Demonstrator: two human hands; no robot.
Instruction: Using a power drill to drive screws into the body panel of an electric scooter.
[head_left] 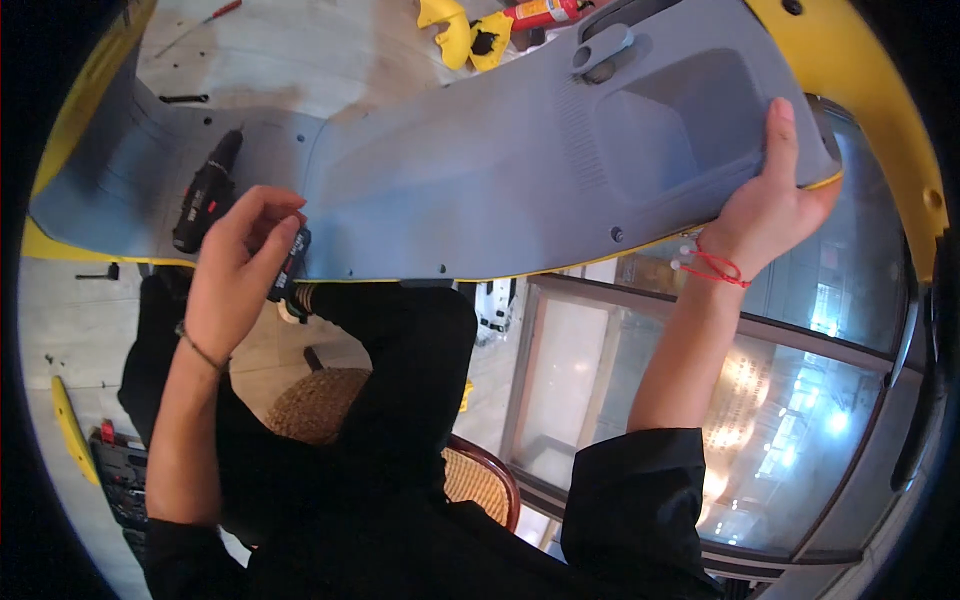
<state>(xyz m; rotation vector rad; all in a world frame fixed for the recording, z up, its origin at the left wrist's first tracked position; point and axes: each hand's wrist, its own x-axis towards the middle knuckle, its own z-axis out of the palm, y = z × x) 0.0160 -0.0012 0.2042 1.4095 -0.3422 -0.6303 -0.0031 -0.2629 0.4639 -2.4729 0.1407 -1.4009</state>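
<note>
A long grey molded panel (430, 190) with a yellow edge stretches across the view in front of me, above my knees. My right hand (775, 210) grips its right end, the thumb lying on the grey face and the fingers hidden beneath. Over the panel's left part, my left hand (240, 255) is closed around the handle of a black cordless drill (208, 195). The drill's bit points up and away, toward a small hole near the far edge. Its battery end shows beside my thumb, while most of the handle is hidden by my hand.
Yellow parts (465, 35) and a red cylinder (540, 12) lie beyond the panel. At the far left is a red-handled screwdriver (225, 10). A black tool case (120, 470) stands lower left. A glass-paned frame (780, 430) is at my right; a woven seat (480, 485) is under me.
</note>
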